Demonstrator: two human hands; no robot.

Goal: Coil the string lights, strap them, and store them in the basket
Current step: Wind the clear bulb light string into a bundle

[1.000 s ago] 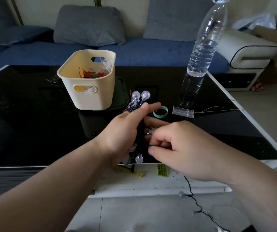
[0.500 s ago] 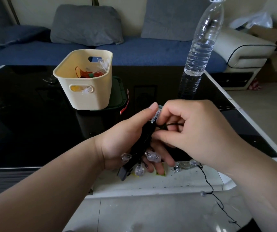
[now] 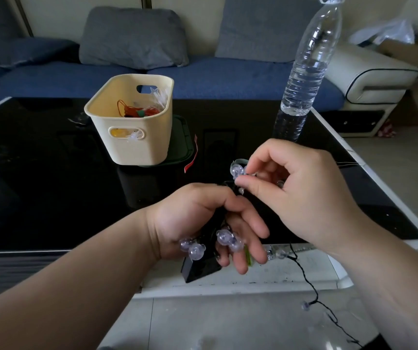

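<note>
Basket (image 3: pixel 137 137) at 10 o'clock from the hands. Left hand (image 3: pixel 195 218): thumb and fingers curled round the bundled string lights (image 3: pixel 224 237), much of it hidden in the palm. Right hand (image 3: pixel 291 193), at 2 o'clock: fingertips pinch a bulb (image 3: pixel 236 170). Loose strand (image 3: pixel 306 279) trails to 5 o'clock, cut off.

Left grip (image 3: pixel 197 218) curled, fingers angled down; right grip (image 3: pixel 293 193) pinching just above, apparently thumb-to-forefinger
</note>
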